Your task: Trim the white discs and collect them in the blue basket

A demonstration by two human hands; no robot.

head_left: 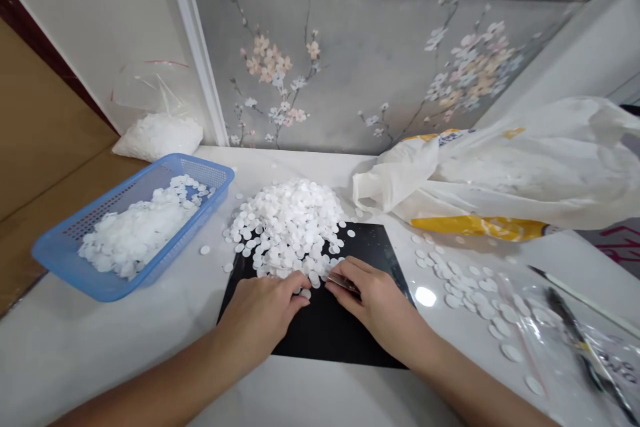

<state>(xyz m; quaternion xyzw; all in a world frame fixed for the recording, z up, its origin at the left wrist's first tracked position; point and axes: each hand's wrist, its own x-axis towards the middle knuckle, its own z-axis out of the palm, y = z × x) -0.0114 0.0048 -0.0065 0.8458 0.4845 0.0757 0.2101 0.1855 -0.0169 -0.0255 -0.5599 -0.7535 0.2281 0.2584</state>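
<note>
A heap of small white discs (293, 220) spills onto a black mat (333, 327) on the white table. At the heap's front edge, my left hand (270, 307) curls its thumb and fingers around a few white discs. My right hand (373, 293) pinches a thin, dark, shiny piece (345, 280) between thumb and fingers, close to the discs; I cannot make out what it is.
A blue basket (195, 220) with discs stands left, a clear bag of white pieces (160, 135) behind it. A white and yellow plastic bag (480, 173) lies right. Scattered discs (470, 290), a pen-like tool (585, 340) and clear plastic lie at right front.
</note>
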